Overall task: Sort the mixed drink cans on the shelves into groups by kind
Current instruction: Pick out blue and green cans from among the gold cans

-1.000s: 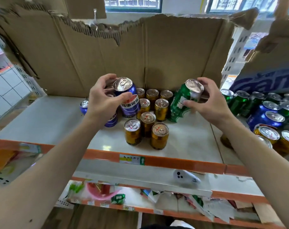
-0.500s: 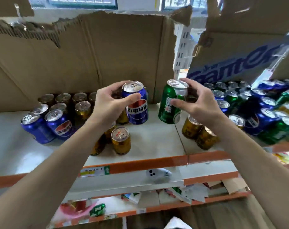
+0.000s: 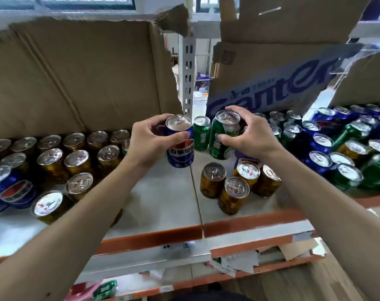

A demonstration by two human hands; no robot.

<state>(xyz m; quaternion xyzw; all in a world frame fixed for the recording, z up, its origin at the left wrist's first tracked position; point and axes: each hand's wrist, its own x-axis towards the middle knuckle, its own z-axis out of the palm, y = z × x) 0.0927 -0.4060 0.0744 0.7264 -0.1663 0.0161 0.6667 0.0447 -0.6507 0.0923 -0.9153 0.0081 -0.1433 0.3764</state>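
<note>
Blue aluminium drink can with a red-and-white emblem point(image 3: 181, 156) is held upright over the middle of the white shelf board point(image 3: 169, 200). The person's left hand point(image 3: 150, 144) wraps it from the left, thumb across the front and fingers behind. Just right of it a green aluminium can point(image 3: 221, 142) leans slightly, gripped by the right hand point(image 3: 249, 136) with fingertips curled over its silver top. Whether either can rests on the board cannot be told. Another green can point(image 3: 201, 133) stands upright just behind, between the two. Gold cans point(image 3: 76, 158) cluster to the left, with a few blue cans point(image 3: 13, 190) at the left edge. Four more gold cans point(image 3: 233, 185) sit near the front right. Farther right is a mixed crowd of blue and green cans point(image 3: 336, 151). Torn brown cardboard point(image 3: 87, 79) backs the shelf.
</note>
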